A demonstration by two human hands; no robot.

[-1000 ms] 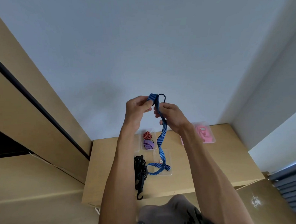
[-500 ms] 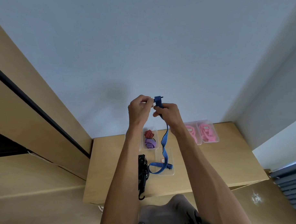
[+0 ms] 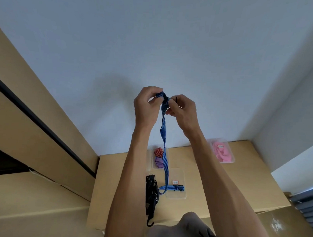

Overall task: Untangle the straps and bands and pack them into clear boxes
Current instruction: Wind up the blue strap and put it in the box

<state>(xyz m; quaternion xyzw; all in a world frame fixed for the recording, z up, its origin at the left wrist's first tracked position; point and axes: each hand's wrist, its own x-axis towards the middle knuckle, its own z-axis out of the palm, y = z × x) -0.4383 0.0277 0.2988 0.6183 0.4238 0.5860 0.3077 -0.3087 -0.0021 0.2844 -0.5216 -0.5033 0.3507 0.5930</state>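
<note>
Both hands raised high, left hand [image 3: 147,105] and right hand [image 3: 182,110] pinching blue strap [image 3: 163,132], apparently around its hook

both hands, left hand [image 3: 145,107] and right hand [image 3: 182,110], pinch the blue striped strap [image 3: 163,129] raised above the cardboard box [image 3: 238,183], its lower end lying in a clear box [image 3: 176,195].

A pale wall [image 3: 154,47] rises behind a light wooden table [image 3: 247,183]. Wooden panelling [image 3: 37,114] (split by a dark strip) runs along the left.

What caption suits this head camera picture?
Both hands hold a blue striped strap high above clear boxes.
</note>
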